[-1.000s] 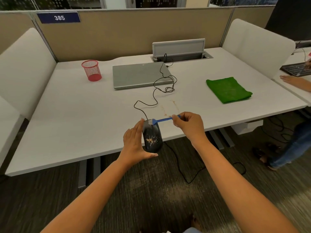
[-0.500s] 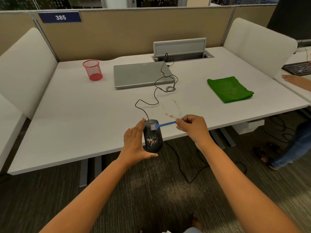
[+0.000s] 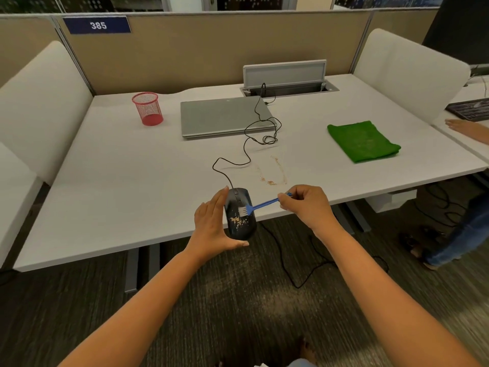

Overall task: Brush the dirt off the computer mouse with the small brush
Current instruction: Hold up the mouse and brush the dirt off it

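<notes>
A black wired computer mouse (image 3: pixel 242 223) with tan crumbs of dirt on its back is held at the near edge of the white desk (image 3: pixel 132 181). My left hand (image 3: pixel 214 226) cups it from the left, thumb under its near end. My right hand (image 3: pixel 307 205) pinches the handle of a small blue brush (image 3: pixel 260 206). The brush's white bristles touch the middle of the mouse's back, just above the crumbs.
A trail of crumbs (image 3: pixel 272 173) lies on the desk behind the mouse. Farther back are a shut grey laptop (image 3: pixel 225 117), a red mesh cup (image 3: pixel 148 108) and a folded green cloth (image 3: pixel 362 141). The mouse cord (image 3: pixel 248 144) loops across the desk. Another person's hand (image 3: pixel 468 128) rests at the right.
The brush head has travelled from the front of the mouse toward me along its back, down to just above the crumbs. My left hand has kept its hold on the mouse.
</notes>
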Motion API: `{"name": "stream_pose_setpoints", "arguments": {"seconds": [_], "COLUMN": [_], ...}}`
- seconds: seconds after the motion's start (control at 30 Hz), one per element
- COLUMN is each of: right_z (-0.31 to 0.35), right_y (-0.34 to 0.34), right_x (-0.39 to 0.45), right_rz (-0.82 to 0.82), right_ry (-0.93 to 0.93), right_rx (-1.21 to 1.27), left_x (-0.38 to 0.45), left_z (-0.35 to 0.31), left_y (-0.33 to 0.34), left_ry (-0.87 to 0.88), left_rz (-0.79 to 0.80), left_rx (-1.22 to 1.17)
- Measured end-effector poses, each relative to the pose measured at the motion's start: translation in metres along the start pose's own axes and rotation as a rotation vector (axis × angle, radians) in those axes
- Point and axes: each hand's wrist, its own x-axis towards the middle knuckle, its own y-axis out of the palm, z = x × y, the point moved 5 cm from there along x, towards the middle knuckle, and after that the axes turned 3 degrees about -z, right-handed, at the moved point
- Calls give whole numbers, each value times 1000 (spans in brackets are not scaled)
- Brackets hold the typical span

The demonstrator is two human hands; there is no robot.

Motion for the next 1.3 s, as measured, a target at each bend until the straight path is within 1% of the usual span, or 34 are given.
{"name": "stream_pose_setpoints", "arguments": {"seconds": [0.13,0.23,0.37,0.53,0.6,0.7,0.93,1.1,1.23,1.3], "right_z": [2,3,-2,-5,-5,-6,-3,-5,3,11], "right_y": [-3,-2,-2,-2,0,6,8,11,9,13], "right_x": [2,1,-3,-5,-6,-10,-9,-12,-9,-9], "right_rz": [-11,-26,26,10,-1,37,-6,31,-19,-18], "right_ry": [-3,-50,-80,-81,-103,-129,-110,-126,-137,-154], "right_rx": [98,49,-9,66,37,1,58,-12,41,39], "left_x": [-1,1,3,0,-1,-3,-4,-1,0,0], "left_z": [1,0,3,7,8,11,14,16,15,14], "left_y": [-3,-2,-3,0,0,-1,0,-3,-3,-3], "left_ry": [-10,-5,-19,-56,-66,-77,-58,-56,-50,-48], "left_rz": [-14,-4,-19,-28,-33,-50,-6,-23,-26,-29], "left_rx": [12,14,-2,-48,-66,-85,-39,-18,-3,-5]}}
